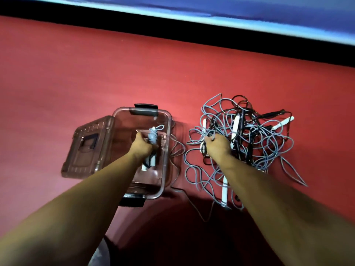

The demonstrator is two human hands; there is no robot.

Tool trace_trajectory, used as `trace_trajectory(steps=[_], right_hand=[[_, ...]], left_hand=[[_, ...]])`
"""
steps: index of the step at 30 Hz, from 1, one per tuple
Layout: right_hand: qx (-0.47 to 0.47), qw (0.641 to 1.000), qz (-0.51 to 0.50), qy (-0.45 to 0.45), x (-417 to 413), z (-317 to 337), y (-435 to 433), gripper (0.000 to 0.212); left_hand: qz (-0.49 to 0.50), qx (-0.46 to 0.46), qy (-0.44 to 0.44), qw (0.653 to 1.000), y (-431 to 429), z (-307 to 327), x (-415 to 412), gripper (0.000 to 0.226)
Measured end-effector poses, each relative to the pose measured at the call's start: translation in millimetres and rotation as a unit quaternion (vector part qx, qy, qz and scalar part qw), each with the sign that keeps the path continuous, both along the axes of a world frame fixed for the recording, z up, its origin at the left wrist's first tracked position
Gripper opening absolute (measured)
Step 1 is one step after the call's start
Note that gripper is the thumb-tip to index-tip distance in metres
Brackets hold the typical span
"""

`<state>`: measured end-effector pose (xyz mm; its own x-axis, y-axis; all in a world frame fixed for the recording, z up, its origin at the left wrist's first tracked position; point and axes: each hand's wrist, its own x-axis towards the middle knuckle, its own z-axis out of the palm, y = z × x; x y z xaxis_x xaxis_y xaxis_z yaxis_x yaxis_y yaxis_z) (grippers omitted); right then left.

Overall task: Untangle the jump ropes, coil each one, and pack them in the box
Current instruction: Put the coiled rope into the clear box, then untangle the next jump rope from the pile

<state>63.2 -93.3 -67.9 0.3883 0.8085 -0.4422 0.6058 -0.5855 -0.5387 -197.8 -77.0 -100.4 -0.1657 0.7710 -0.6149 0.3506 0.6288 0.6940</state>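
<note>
While left fingers (139, 135) clutch a coiled rope (152, 138) in the box (168, 135), right fingers (208, 138) curled round tangle (249, 135); lid (86, 146) alongside.

box (166, 135) top open, rope tangle (249, 143) right

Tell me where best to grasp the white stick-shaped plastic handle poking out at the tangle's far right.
Pinch the white handle by its outer end, coming from above on the right side of the tangled pile of grey and black ropes. That end sticks out at the pile's edge by the red floor, while its inner end runs among grey loops, so less cord should get caught.
</note>
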Motion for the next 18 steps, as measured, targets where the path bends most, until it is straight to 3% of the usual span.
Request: trace_trajectory(steps=[1,4,7,10,14,16,18], right_hand=[[0.001,1.0,-0.018,0.014,1.8,2.1,-0.3,0.034],[0.008,0.998,-0.042,0.05,9.0,3.8,-4.1,0.029],[0.033,0.997,-0.024,0.072,14.6,21.1,-7.6,0.032],[0.073,0.996,0.026,0.034,21.4,63.9,-11.9,0.034],[0.154,0.983,0.085,0.06,25.8,142.9,-16.9,0.033],[0.172,0.974,0.062,0.133,24.3,194.7,-24.8,0.036],[0.2,0.944,0.03,0.261,20.3,245.6,-33.7,0.037]], left_hand=[[-0.005,0.002,0.005,1.0,-1.9,-0.8,2.2,0.062],[-0.04,0.014,0.031,0.999,-11.3,28.2,13.0,0.021],[-0.095,0.029,0.105,0.99,-9.9,54.9,16.6,0.031],[-0.125,0.059,0.174,0.975,-4.6,94.4,17.5,0.022],[-0.17,0.087,0.05,0.98,-6.7,159.5,31.8,0.029],[-0.246,0.092,0.017,0.965,-10.2,195.6,45.5,0.024],[-0.31,0.103,0.008,0.945,-14.7,231.0,63.0,0.013]])
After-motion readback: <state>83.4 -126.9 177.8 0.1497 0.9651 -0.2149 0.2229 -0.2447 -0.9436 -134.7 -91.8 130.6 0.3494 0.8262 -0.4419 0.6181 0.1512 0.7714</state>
